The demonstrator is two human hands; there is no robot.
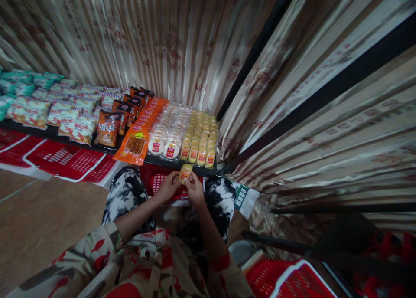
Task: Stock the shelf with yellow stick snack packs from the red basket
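Observation:
Both my hands meet just below the low shelf's front edge, holding one small yellow snack packet (185,172) between them. My left hand (169,186) pinches its left side and my right hand (194,188) grips its right side. Straight above the packet, rows of matching yellow packets (201,137) lie on the black shelf (182,162). Left of those sit clear-wrapped round white snacks (169,131) and long orange packets (138,135).
Further left the shelf holds dark orange bags (108,128) and red-and-white bags (69,116), with green packets (19,83) at the far left. Red baskets lie under the shelf (69,161) and at bottom right (292,280). Striped curtains hang behind and to the right.

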